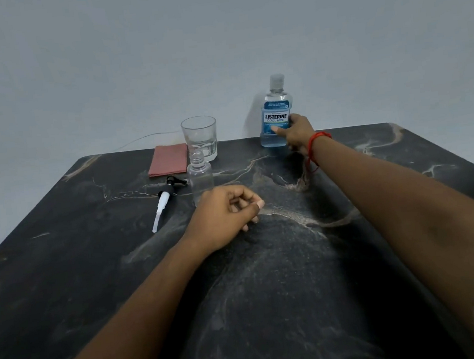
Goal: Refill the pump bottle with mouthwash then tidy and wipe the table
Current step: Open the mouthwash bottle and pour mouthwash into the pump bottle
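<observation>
Mouthwash bottle [276,112] stood upright at the marbled dark surface's [295,260] far edge, right hand [298,133] wrapped around its clear blue body. Left hand [224,215] lay loosely curled, empty, beside the upright, uncapped clear pump bottle [200,177]; its pump [164,199] lay flat, tube toward the person.
</observation>
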